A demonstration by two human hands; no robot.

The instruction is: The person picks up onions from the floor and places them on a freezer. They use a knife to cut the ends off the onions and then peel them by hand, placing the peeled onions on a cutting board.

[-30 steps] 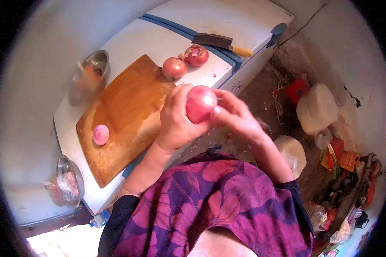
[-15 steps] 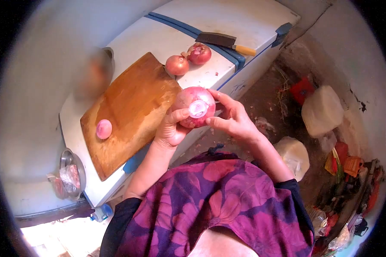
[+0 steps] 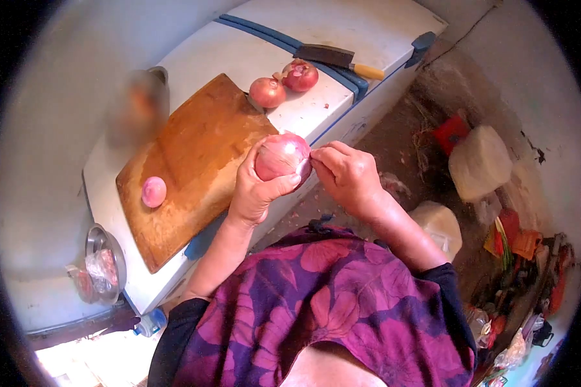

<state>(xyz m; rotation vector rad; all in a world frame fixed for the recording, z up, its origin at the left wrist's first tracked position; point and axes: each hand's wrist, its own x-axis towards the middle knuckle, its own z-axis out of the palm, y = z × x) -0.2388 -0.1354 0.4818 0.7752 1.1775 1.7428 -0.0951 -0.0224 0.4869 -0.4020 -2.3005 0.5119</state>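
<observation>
A large red onion (image 3: 279,158) rests in my left hand (image 3: 255,190), with the fingers behind it and the thumb across its lower front. At the onion's right edge, my right hand (image 3: 347,173) has thumb and fingers pinched together on the outer skin; the exact spot is mostly hidden by the fingers. Below and left of the hands lies a wooden cutting board (image 3: 193,155). A small peeled pinkish onion (image 3: 153,192) sits near the board's left side. Two unpeeled red onions, one coppery (image 3: 267,93) and one darker (image 3: 300,76), stand beyond the board.
A cleaver (image 3: 326,57) with a yellowish handle lies across the blue strip of the white freezer-like top (image 3: 361,26). A metal bowl (image 3: 119,258) with plastic-wrapped items stands at the left corner. Pale containers (image 3: 481,164) and bags stand on the floor at right.
The onion has been turned so its pale cut end no longer faces me. My right hand has shifted from cupping its side to a pinch at its right edge.
</observation>
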